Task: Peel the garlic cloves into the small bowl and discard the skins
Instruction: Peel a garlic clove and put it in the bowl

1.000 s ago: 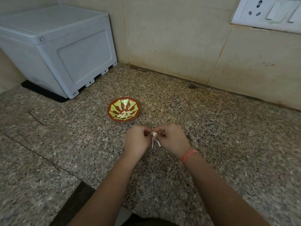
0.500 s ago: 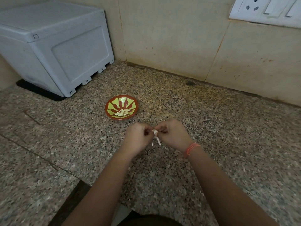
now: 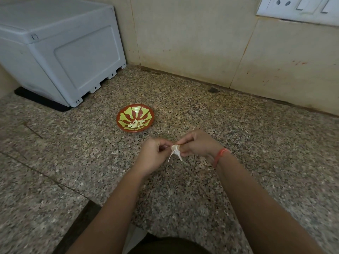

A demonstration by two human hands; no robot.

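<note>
Speckled granite tabletop point(image 3: 256, 162) meeting a beige tiled wall point(image 3: 192, 33). Back left, a pale grey plastic box point(image 3: 60, 52) stands on a black mat point(image 3: 42, 101). Upper right, a white switch plate point(image 3: 297, 8) with a socket is fixed to the wall.

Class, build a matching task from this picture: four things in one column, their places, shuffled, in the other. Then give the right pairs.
1. small bowl
2. garlic clove
3. grey box
4. orange band

a. on the right wrist
b. far left of the counter
c. on the counter, holding peeled cloves
d. pinched between left hand and right hand

Pairs: 1-c, 2-d, 3-b, 4-a
</note>
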